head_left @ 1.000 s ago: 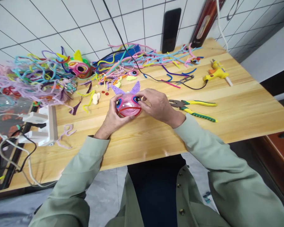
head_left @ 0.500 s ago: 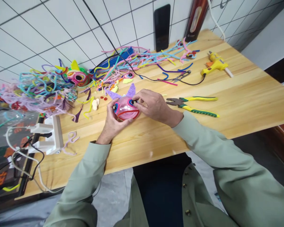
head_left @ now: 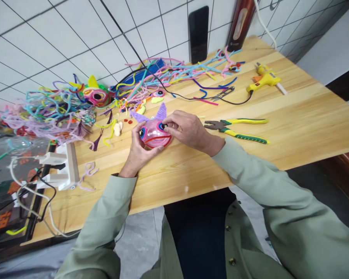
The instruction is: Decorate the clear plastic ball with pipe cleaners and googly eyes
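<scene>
A pink ball with purple ears, ringed eyes and a red mouth [head_left: 154,133] rests on the wooden table [head_left: 293,128]. My left hand [head_left: 138,149] cups it from the left and below, fingers wrapped round it. My right hand [head_left: 187,130] lies against its right side, thumb and forefinger pinched at the ball's right eye. Both sleeves are pale green.
Piles of coloured pipe cleaners [head_left: 46,110] spread along the back, with another finished figure [head_left: 96,95] among them. Green-and-yellow pliers [head_left: 238,130] lie right of my hands, small snips [head_left: 225,93] and a yellow glue gun [head_left: 264,79] farther back. A power strip with plugs [head_left: 58,166] sits left.
The view has shifted slightly; the ball has turned a little to the left in my hands. My right fingers stay pinched at its right eye.
</scene>
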Action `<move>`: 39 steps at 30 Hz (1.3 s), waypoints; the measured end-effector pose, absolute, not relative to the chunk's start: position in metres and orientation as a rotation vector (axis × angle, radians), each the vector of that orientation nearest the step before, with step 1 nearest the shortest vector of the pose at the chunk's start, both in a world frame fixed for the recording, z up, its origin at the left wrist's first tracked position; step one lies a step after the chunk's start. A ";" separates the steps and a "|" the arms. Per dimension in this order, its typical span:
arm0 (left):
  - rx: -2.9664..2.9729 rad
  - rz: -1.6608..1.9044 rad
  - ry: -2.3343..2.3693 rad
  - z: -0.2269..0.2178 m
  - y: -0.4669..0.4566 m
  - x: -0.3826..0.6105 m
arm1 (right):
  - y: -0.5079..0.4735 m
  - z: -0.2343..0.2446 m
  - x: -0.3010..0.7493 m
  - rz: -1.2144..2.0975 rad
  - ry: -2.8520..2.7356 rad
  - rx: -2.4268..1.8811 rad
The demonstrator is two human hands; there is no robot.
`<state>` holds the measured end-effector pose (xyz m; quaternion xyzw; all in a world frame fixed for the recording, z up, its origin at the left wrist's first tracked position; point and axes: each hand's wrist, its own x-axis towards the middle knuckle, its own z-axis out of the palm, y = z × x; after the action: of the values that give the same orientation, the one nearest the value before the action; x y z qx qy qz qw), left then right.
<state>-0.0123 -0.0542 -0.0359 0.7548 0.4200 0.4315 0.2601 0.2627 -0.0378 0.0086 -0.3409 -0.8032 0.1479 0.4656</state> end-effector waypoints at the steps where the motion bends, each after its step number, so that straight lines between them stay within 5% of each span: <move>1: 2.051 1.170 1.136 -0.036 -0.054 -0.012 | -0.038 0.008 0.263 0.367 -1.969 -0.836; 39: 2.083 1.194 1.186 -0.032 -0.059 -0.009 | -0.039 0.012 0.259 0.436 -1.869 -0.786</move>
<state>-0.0093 -0.0589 -0.0319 0.7570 0.4310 0.4340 0.2298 0.2589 -0.0388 0.0118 -0.3261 -0.7757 0.1811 0.5090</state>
